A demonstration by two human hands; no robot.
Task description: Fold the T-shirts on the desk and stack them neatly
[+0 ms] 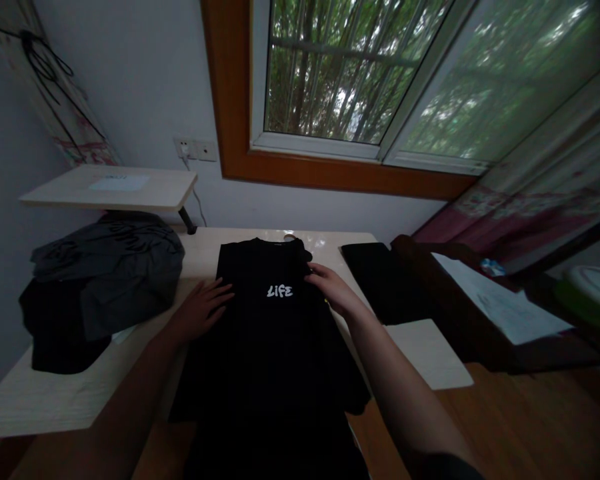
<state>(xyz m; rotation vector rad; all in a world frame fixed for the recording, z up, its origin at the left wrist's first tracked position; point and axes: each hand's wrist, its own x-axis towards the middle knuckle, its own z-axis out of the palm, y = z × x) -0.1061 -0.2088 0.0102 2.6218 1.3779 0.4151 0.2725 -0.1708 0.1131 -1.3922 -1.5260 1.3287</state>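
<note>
A black T-shirt (275, 347) with white lettering on its chest lies spread on the pale wooden desk, its collar toward the wall and its lower part hanging toward me. My left hand (203, 308) rests flat at the shirt's left edge, fingers stretched and apart. At the shirt's right shoulder, the thumb and fingers of my right hand (333, 288) are closed on the black fabric, which is bunched there. Part of the fabric between those fingers is hidden.
A heap of dark grey and black clothes (125, 273) lies on the left, under a raised shelf (110, 183). A folded black garment (385, 280) sits at the right, near a dark wooden piece of furniture (460, 307). The window (340, 80) is behind the desk (45, 400).
</note>
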